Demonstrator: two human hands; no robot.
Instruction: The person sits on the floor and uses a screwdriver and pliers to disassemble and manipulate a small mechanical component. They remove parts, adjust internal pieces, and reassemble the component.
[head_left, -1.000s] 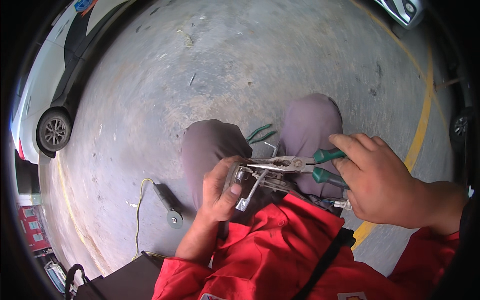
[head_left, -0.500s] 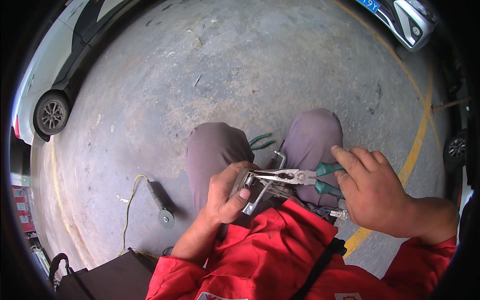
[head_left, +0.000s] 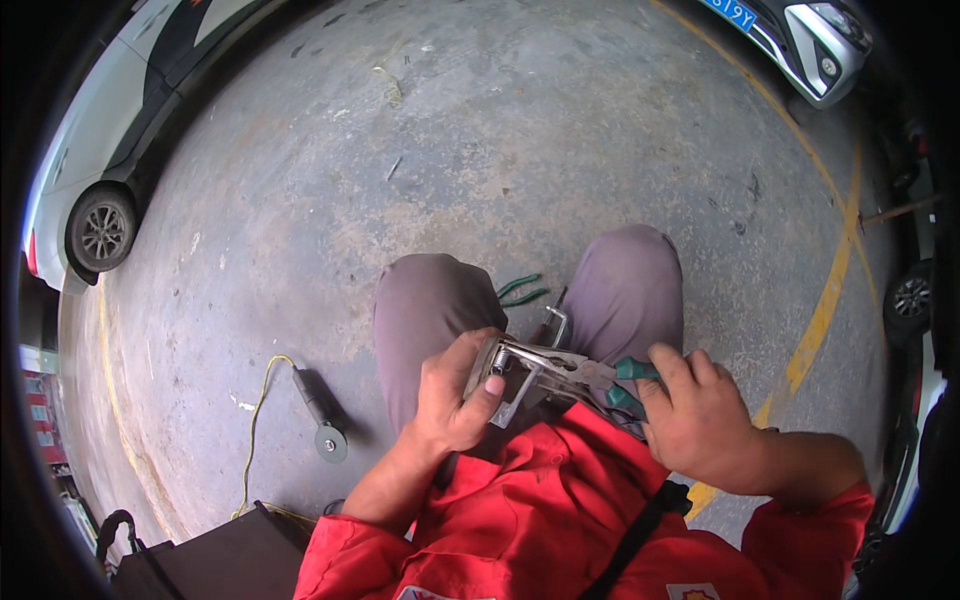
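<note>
I am squatting over a concrete floor, grey trouser knees below me. My left hand (head_left: 452, 400) grips a small bent metal part (head_left: 507, 384) with a spring on it, held over my lap. My right hand (head_left: 705, 420) is closed on the green handles of a pair of pliers (head_left: 575, 371). The pliers' jaws point left and touch the spring end of the metal part. A second green-handled tool (head_left: 522, 290) lies on the floor between my knees.
An angle grinder (head_left: 320, 410) with a yellow cable lies on the floor at my left. A dark case (head_left: 215, 555) sits at the lower left. A white car (head_left: 90, 170) stands at the left, another car (head_left: 800, 30) top right, and a yellow floor line (head_left: 830, 290) runs at right.
Both hands with the pliers and metal part have stayed together over my lap. The view has shifted, so the cars and floor sit differently in the frame.
</note>
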